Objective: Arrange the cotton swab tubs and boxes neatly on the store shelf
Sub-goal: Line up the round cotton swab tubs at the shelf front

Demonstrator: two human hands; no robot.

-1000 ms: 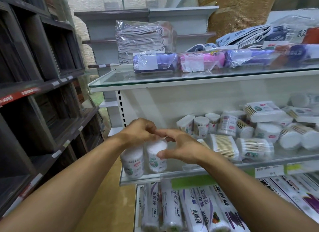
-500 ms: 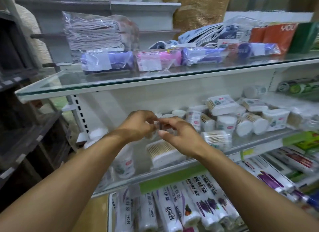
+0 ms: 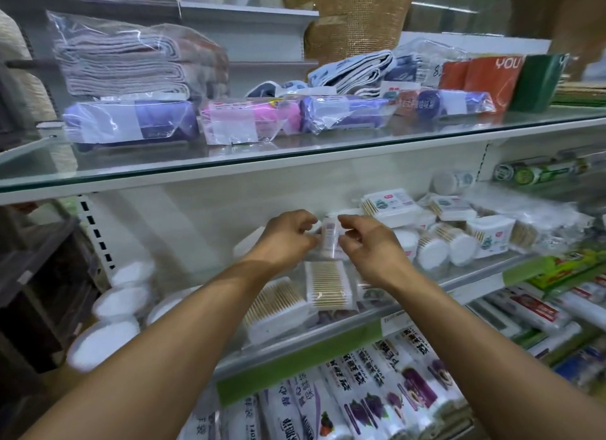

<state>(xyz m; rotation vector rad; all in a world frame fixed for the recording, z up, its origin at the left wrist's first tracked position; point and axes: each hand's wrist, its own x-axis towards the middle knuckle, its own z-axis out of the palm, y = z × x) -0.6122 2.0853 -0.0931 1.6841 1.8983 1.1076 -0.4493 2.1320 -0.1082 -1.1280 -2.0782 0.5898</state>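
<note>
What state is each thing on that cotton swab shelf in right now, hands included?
Left hand: fingers curled, gripping the small tub.
Right hand: fingers curled, gripping the same tub.
Small tub: upright, held between both hands.
Swab box: lying flat under the hands.
Round tubs: tipped on their sides.

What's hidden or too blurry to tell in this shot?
Head view:
- Swab tub held between left hand and right hand: label blurred, sides covered by fingers.
- White tubs at left: motion-blurred.
- Rolls below: cut off by the bottom edge.
</note>
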